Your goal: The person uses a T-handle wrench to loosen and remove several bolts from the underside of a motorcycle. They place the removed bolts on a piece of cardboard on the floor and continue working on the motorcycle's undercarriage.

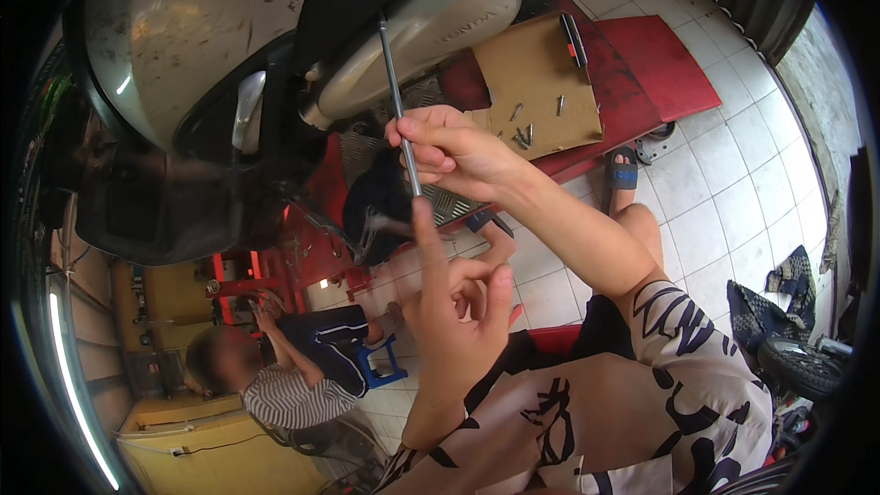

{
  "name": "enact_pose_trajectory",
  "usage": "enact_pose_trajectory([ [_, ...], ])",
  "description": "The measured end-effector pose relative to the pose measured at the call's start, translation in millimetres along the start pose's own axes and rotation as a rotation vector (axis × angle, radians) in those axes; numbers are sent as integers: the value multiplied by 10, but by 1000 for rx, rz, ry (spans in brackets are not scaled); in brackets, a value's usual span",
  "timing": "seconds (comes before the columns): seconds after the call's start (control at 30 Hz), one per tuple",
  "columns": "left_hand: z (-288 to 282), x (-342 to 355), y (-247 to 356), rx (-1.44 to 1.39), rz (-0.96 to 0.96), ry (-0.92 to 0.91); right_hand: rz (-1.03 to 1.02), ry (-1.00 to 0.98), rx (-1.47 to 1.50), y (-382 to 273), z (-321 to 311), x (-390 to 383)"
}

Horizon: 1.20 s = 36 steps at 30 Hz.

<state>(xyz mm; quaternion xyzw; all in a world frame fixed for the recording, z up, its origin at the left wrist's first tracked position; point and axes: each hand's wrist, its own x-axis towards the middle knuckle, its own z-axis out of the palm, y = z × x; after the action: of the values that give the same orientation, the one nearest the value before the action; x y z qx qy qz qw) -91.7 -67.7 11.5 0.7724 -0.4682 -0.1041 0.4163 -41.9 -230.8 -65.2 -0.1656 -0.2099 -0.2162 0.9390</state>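
My right hand (449, 148) is closed round the shaft of a long metal socket wrench (392, 73), thumb and fingers gripping it midway. The wrench's far tip meets the edge of a silver side cover (440, 23) on a motor scooter (220, 9). My left hand (458, 321) is below, index finger stretched up to the wrench's near end and the other fingers loosely curled on nothing. A grey smear of motion beside that fingertip hides the shape of the wrench's near end. Several loose bolts (523, 136) lie on a cardboard sheet (541, 82) right of the cover.
The cardboard rests on a red work stand (674, 69), with a black and red tool (573, 41) at its far edge. A person in a striped shirt (298, 396) sits on a blue stool (380, 362) at the lower left. A small wheel (802, 367) stands at the right.
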Motion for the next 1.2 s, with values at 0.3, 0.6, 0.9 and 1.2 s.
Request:
enact_pose_trajectory([
  [0.3,71,12,-201,61,169,-322,-23,17,-11,-54,-33,62],
  [0.6,108,-38,-261,-25,-89,-386,-35,30,64,-115,-88,93],
  [0.9,133,-74,-541,137,46,-196,-66,58,59,-196,-83,81],
  [1.2,-23,146,-155,208,198,285,-37,82,24,-144,-72,73],
])
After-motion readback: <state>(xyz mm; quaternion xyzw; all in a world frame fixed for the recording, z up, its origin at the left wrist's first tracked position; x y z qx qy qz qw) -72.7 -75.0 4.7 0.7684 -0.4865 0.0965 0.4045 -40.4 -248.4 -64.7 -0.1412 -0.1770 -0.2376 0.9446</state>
